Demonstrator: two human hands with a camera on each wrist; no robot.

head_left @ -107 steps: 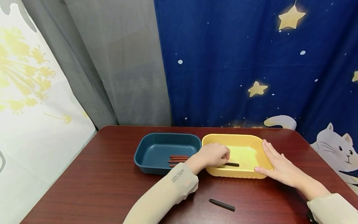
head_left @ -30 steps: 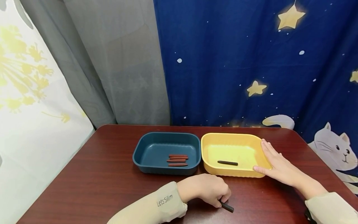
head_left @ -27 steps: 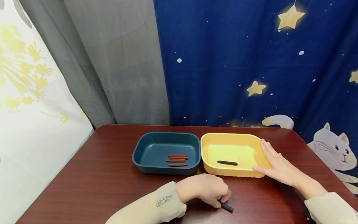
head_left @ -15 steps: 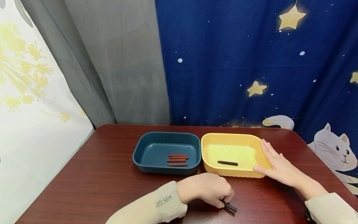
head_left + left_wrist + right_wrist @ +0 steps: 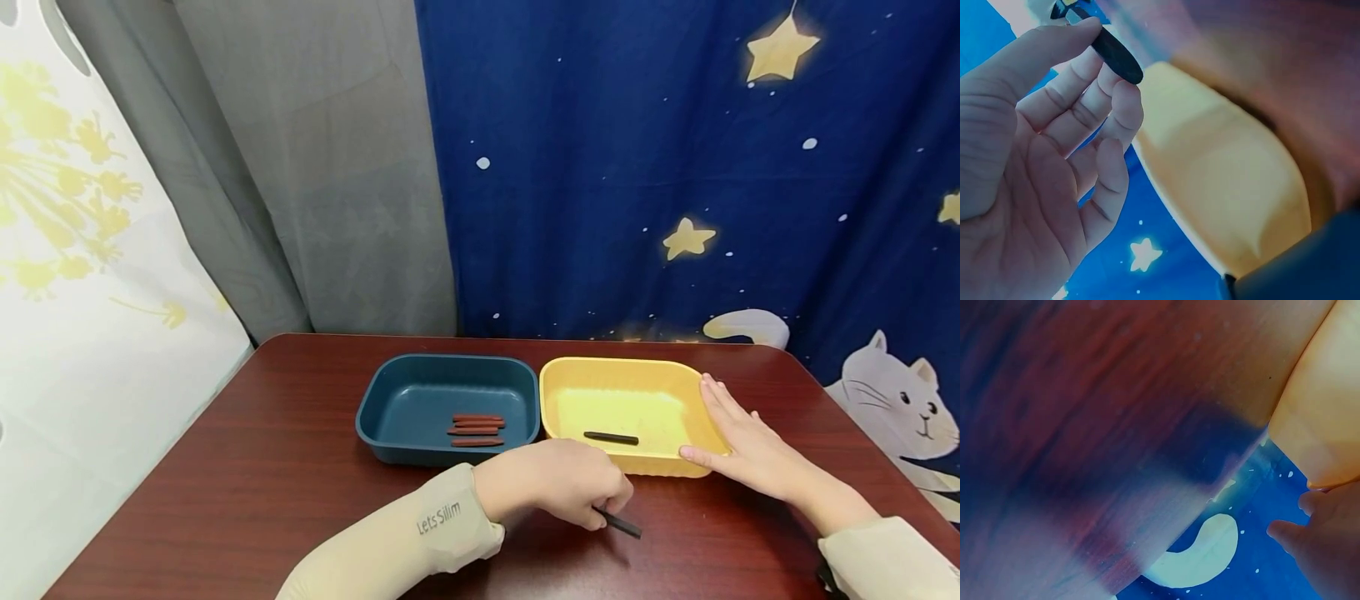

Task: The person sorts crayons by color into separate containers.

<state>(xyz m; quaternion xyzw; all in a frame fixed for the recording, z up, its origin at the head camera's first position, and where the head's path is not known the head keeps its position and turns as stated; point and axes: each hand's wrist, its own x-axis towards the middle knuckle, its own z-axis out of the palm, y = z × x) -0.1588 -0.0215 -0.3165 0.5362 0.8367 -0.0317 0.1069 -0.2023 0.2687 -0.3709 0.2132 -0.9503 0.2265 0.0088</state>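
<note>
My left hand (image 5: pixel 558 482) pinches a black crayon (image 5: pixel 622 524) between thumb and fingertips, just above the table in front of the yellow bin (image 5: pixel 600 461). In the left wrist view the crayon (image 5: pixel 1119 59) sits between the thumb and the fingers, with the palm bare. A second black crayon (image 5: pixel 611 437) lies inside the yellow bin. My right hand (image 5: pixel 757 454) rests on that bin's right end, fingers straight along the side and thumb at the near rim. In the right wrist view only part of this hand (image 5: pixel 1329 540) shows, beside the bin (image 5: pixel 1319 406).
A dark blue bin (image 5: pixel 405 454) stands directly left of the yellow one, with several reddish-brown crayons (image 5: pixel 477 442) lying side by side in it. Both stand on a dark red wooden table (image 5: pixel 247 475). A blue curtain (image 5: pixel 600 167) with stars hangs behind the table.
My left hand came back from the yellow bin, took hold of the black crayon on the table and has lifted it slightly towards the bin. The right hand has stayed at the bin's end.
</note>
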